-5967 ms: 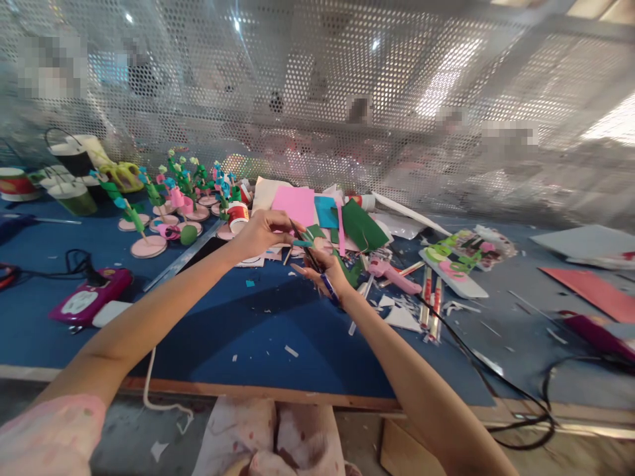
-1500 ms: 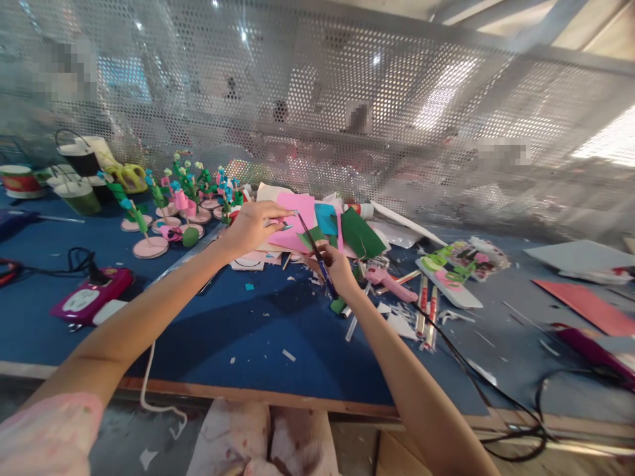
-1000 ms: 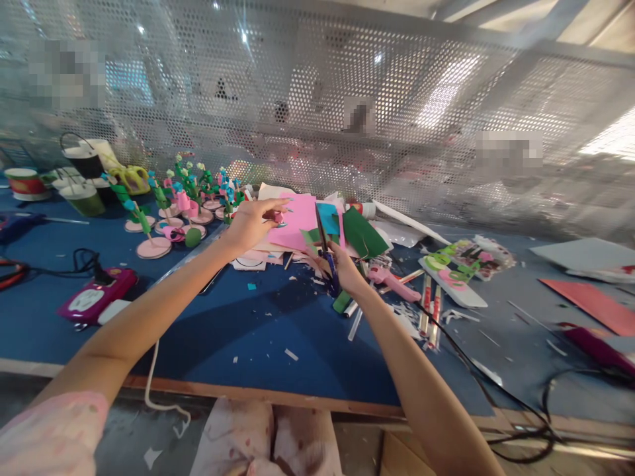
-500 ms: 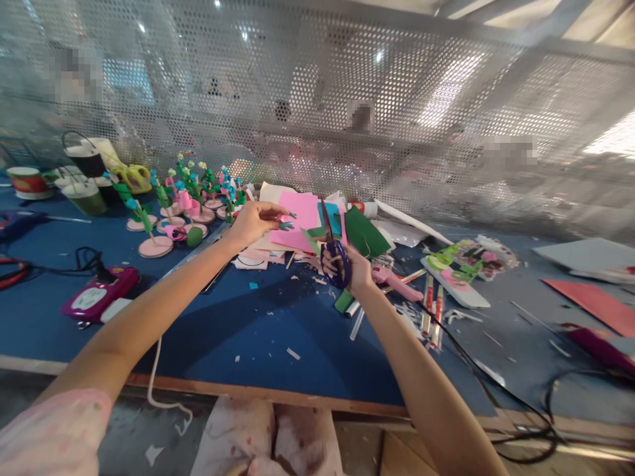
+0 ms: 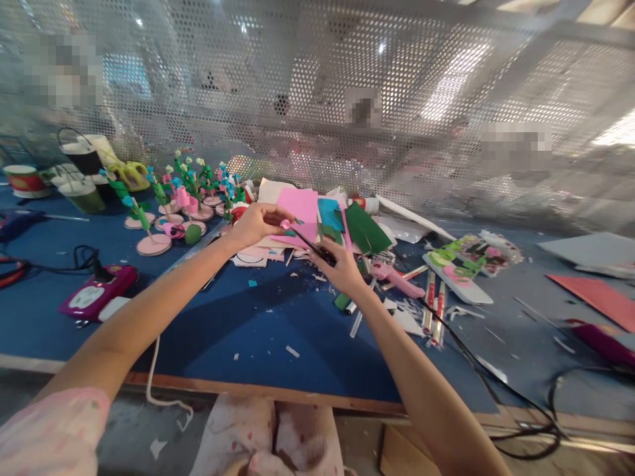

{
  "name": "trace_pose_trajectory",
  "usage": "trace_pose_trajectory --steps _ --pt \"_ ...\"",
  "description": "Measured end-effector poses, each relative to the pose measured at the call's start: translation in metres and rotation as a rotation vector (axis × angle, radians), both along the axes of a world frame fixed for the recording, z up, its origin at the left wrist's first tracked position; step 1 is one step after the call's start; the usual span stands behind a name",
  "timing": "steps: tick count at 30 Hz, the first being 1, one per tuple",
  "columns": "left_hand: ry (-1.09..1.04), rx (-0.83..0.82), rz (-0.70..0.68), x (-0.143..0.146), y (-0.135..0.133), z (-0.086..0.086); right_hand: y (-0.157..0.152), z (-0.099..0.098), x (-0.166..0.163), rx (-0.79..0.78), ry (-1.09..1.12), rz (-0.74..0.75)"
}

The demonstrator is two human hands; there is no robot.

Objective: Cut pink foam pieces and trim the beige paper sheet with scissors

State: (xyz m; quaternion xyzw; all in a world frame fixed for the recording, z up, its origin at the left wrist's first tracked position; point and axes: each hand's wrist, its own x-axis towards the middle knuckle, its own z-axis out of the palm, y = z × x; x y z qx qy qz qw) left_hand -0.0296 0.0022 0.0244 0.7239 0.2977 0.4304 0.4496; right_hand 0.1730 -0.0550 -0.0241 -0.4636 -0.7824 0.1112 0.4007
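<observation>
Above the table (image 5: 223,330), left hand (image 5: 255,225) and right hand (image 5: 342,271) outstretched, scissors (image 5: 312,243) between.

The wall (image 5: 317,99) is shiny metal with holes. The table top (image 5: 223,330) is matt blue cloth, its edge (image 5: 248,389) wood. The scissors (image 5: 310,241) are smooth metal, the pink scrap (image 5: 286,225) matt.

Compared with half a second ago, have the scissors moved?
Yes. The scissors in the right hand swung from upright to pointing left, below the pink sheet, toward the small piece in the left hand.
</observation>
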Motion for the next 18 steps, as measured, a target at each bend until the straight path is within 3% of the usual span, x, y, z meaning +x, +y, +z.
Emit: trace_pose_trajectory --steps 9,18 --pt "0.052 0.089 -0.011 0.0043 -0.0068 0.0008 0.0033 -0.0067 0.0018 0.082 -0.066 -0.017" --pt "0.085 0.107 0.0 0.0072 -0.008 -0.0032 0.001 -0.0011 0.004 0.116 -0.161 -0.051"
